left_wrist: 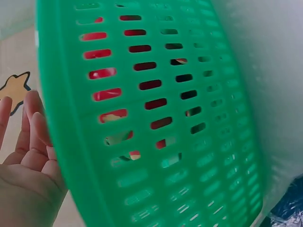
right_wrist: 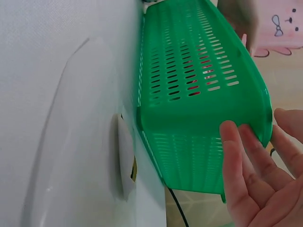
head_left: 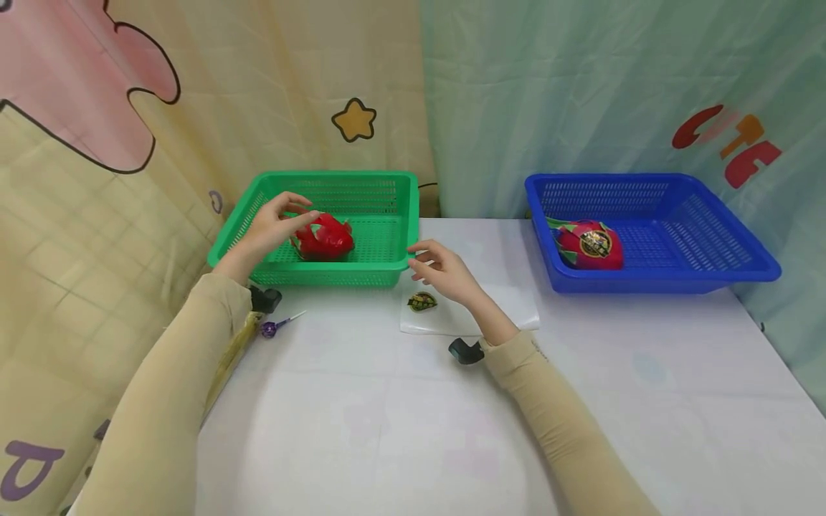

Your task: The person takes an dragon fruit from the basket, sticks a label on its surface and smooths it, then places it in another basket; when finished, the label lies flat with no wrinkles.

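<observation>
A red dragon fruit [head_left: 325,238] with green scales lies in the green basket [head_left: 323,274]. Over the basket's left part is my left hand [head_left: 274,223], its fingers loosely bent near the fruit; nothing is held. In the left wrist view this hand [left_wrist: 31,175] appears beyond the basket rim, and red shows through the wall slots. My right hand [head_left: 445,272] is at the basket's front right corner, with relaxed, spread fingers. In the right wrist view its fingertips [right_wrist: 228,126] meet the corner near the rim. Whether they press on it is unclear.
To the right stands a blue basket [head_left: 665,281] holding another dragon fruit [head_left: 590,245] with a black and gold label. A white sheet [head_left: 477,315] bearing a loose black and gold label [head_left: 422,302] lies beside my right hand. A purple lollipop [head_left: 269,329] lies near my left forearm.
</observation>
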Motion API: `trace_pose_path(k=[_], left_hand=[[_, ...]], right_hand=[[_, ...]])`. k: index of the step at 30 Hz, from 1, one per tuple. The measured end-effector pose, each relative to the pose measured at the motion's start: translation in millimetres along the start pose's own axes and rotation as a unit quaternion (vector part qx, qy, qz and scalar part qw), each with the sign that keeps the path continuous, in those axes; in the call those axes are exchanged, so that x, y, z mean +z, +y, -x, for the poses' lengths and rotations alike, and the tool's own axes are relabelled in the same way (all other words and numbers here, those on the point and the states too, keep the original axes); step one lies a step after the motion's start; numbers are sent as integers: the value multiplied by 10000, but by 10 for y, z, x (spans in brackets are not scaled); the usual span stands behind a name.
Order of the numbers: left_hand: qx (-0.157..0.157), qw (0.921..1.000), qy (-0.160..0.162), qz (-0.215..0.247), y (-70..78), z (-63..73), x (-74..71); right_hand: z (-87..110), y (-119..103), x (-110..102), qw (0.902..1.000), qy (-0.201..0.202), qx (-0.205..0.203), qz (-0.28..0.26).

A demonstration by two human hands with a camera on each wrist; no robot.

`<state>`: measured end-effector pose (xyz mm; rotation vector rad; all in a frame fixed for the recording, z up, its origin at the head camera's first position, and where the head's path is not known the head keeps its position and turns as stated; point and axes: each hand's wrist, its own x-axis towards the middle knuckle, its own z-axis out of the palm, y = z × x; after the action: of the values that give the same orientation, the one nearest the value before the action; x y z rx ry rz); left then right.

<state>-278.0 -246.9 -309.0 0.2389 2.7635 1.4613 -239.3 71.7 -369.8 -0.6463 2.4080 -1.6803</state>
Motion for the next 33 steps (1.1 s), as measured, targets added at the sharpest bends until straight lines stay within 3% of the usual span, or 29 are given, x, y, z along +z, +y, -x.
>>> trace_pose_path(k=[4,12,20,27,33], left_hand=[[-117,9998,-179,46,-69,-22,1],[-346,9986,-335,221,26,64,53],[-106,9989,-427,175,-247,-66,100],[-16,9992,-411,20,-265,-91,145],[-18,9994,-338,-83,-243,-101,167]], right_hand=[[0,-32,46,9994,-42,-11,-331],[-101,202,81,9995,20,10,-306],[-91,171,72,9991,-59,45,-408],[10,-66,58,9990,-169,79,-411],[-81,143,65,9987,-151,65,-484]])
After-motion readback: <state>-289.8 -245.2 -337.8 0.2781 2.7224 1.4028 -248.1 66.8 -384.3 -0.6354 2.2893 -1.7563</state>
